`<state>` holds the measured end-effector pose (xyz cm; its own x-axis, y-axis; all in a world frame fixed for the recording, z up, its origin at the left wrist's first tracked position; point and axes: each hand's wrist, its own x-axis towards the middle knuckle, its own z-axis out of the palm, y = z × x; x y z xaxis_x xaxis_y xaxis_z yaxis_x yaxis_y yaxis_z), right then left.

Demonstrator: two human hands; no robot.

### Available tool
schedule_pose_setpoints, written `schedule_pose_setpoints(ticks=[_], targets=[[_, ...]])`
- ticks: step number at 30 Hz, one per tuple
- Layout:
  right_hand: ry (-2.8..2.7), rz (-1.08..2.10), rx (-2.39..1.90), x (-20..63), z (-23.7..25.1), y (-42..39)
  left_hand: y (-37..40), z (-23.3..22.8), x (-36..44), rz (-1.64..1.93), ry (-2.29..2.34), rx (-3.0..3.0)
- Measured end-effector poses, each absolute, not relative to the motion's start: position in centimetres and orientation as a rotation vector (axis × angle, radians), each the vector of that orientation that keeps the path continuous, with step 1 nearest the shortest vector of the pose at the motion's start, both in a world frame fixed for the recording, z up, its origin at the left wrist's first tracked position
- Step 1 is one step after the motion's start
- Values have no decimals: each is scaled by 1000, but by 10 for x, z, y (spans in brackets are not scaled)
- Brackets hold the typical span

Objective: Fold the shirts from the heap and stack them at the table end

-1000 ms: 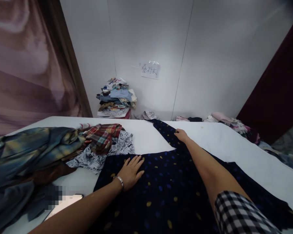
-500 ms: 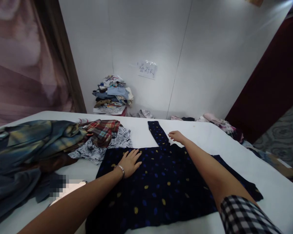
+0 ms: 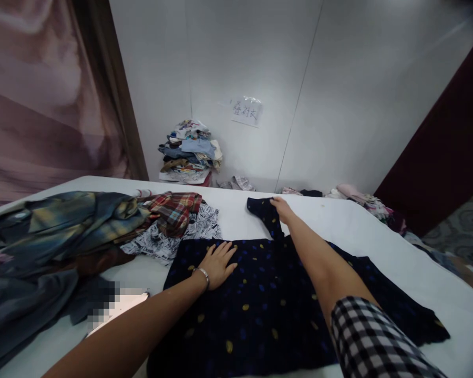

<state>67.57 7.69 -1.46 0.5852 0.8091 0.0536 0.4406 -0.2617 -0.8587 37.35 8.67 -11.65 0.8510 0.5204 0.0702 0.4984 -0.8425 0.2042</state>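
Checked sleeve (image 3: 372, 336): nearest item, on the right forearm at the bottom edge.
Left hand (image 3: 217, 264): palm down on the near left part of the shirt, fingers spread wide and flat, holding nothing; a bracelet sits at the wrist.
Shirt (image 3: 260, 310): dark blue with yellow and blue dots, laid flat on the white bed (image 3: 378, 231), in front of the person and right of the loose clothes.
Shirt axis: judged to run left to right across the bed, body spread wide; one sleeve (image 3: 266, 215) points away from the person toward the wall.
Right hand (image 3: 281, 209): at the far end of that sleeve, fingers close together on the cloth; whether they pinch it or only press cannot be told.
Step in hand: judged to be spreading and straightening, one hand pinning the body, the other setting the sleeve.
Next move calls for: a firm hold on the sleeve end while the pinned side stays put.
Loose clothes (image 3: 102, 226): plaid and printed pieces, left of the shirt.
Folded stack (image 3: 191, 152): against the far wall, under a paper sign (image 3: 246, 111).
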Motion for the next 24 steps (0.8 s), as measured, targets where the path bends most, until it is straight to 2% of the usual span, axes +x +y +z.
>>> schedule_pose_setpoints(ticks=[5, 8, 11, 14, 16, 19, 24], targets=[[-1144, 642, -1371, 677, 60, 20, 92, -92, 384, 178, 860, 2739], [-1298, 822, -1215, 649, 76, -31, 84, -56, 401, 483, 907, 2643], [-1541, 958, -1269, 602, 57, -84, 60, -28, 417, 746, 695, 2666], [-1677, 964, -1410, 564, 18, -131, 32, -19, 421, 501, 479, 2740], [-1616, 835, -1510, 551, -6, -157, 17, -16, 420, 373, 518, 2710], [-1481, 678, -1548, 545, -24, -180, -1, -3, 420, 428, 701, 2654], [-1109, 601, -1444, 544, -18, -168, -28, 35, 436, 500, 705, 2677]])
